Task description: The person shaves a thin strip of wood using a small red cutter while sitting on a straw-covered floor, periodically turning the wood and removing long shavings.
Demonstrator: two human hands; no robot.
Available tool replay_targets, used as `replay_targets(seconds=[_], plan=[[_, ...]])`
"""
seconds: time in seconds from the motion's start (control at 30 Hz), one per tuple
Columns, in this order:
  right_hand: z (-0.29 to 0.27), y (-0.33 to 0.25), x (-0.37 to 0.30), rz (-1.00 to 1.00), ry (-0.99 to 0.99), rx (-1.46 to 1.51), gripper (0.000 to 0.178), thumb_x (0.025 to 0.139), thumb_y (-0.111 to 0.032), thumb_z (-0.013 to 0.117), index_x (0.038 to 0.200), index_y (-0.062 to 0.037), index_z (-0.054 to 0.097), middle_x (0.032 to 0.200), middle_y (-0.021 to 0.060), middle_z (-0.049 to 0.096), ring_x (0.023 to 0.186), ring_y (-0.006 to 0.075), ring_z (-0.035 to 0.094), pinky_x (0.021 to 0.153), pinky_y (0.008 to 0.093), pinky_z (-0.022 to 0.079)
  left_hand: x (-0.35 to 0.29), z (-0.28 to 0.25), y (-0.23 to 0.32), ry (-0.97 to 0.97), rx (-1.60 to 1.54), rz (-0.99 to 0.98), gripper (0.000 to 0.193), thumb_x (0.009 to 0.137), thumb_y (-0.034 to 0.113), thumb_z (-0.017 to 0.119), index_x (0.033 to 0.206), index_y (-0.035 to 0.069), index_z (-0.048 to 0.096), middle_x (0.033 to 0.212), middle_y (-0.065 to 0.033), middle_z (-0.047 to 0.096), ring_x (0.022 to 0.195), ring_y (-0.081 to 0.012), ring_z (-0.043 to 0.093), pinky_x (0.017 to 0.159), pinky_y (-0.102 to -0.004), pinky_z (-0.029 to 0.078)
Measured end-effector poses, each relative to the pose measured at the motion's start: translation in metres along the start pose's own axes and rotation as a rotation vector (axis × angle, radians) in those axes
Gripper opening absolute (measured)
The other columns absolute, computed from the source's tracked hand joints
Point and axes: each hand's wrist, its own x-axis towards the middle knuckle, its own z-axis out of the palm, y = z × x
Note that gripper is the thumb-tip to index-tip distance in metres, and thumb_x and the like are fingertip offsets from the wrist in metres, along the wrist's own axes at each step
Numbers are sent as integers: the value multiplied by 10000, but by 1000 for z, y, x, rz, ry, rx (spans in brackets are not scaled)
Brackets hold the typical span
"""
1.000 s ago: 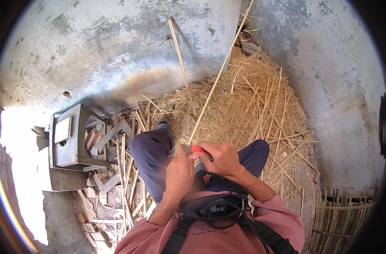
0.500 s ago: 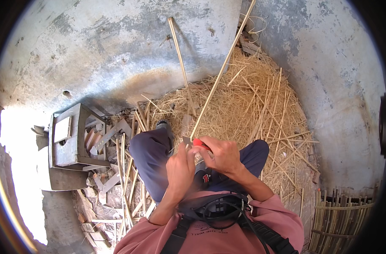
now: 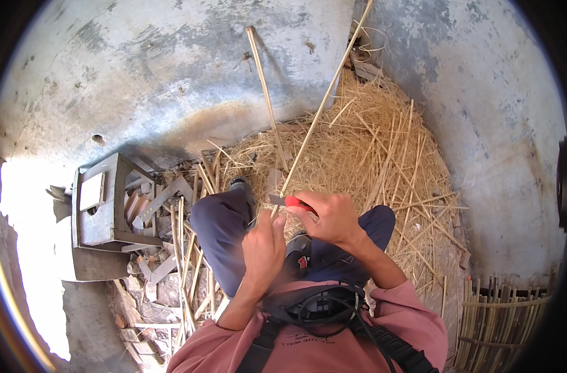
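My left hand (image 3: 264, 245) is closed around the near end of a long, thin split-bamboo strip (image 3: 321, 107), which slants up and away to the right toward the wall corner. In my right hand (image 3: 333, 217) is a knife with a red handle (image 3: 292, 202). Its short, wide blade (image 3: 276, 199) lies across the strip just beyond my left fingers. Both hands are over my lap, between my bent knees. The fingers of each hand partly hide what they grip.
Straw and shavings (image 3: 358, 155) cover the floor ahead. Another strip (image 3: 265, 87) leans on the wall. At left stand a wooden box frame (image 3: 115, 205) and loose bamboo strips (image 3: 187, 267). A bundle of upright sticks (image 3: 501, 323) is at the lower right.
My right hand has moved slightly away from my left, taking the knife a little farther up the strip. The strip's far end has shifted slightly left. My left hand is almost still.
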Motion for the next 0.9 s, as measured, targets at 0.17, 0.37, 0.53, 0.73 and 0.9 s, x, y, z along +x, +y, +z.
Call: replay_targets(seconds=[0.17, 0.37, 0.53, 0.73, 0.9], plan=[[0, 1, 3, -26, -8, -2, 257, 978, -389, 712, 1042, -142, 747, 792, 73, 739, 631, 301, 708, 518, 421, 509, 1, 1, -3, 8, 55, 2, 219, 1101, 236, 548, 1073, 19, 544, 690, -265, 627, 657, -503, 639, 569, -587, 457], [3, 2, 2, -11, -22, -29, 256, 984, -394, 700, 1022, -143, 741, 786, 70, 736, 629, 303, 706, 519, 421, 510, 1, 4, -6, 32, 80, 17, 196, 1093, 208, 560, 1047, 20, 531, 683, -261, 629, 647, -501, 638, 555, -588, 458], [5, 2, 3, -14, -12, -48, 259, 984, -398, 697, 1034, -148, 742, 791, 68, 741, 630, 298, 710, 519, 420, 513, 1, 5, -8, 55, 114, 36, 181, 1083, 187, 576, 1018, 30, 515, 696, -245, 648, 648, -484, 653, 541, -576, 467], [9, 7, 3, -33, -14, -65, 264, 983, -398, 698, 1052, -147, 741, 819, 67, 751, 629, 297, 713, 518, 420, 518, 1, 5, -9, 72, 162, 54, 177, 1076, 181, 593, 1010, 37, 512, 709, -228, 664, 650, -466, 665, 534, -565, 476], [10, 7, 6, -27, -26, -75, 259, 946, -362, 750, 1030, -119, 778, 862, 82, 768, 662, 296, 724, 535, 396, 536, 0, 5, -13, 80, 191, 45, 173, 1070, 176, 604, 1013, 40, 513, 720, -217, 671, 653, -450, 673, 528, -550, 483]])
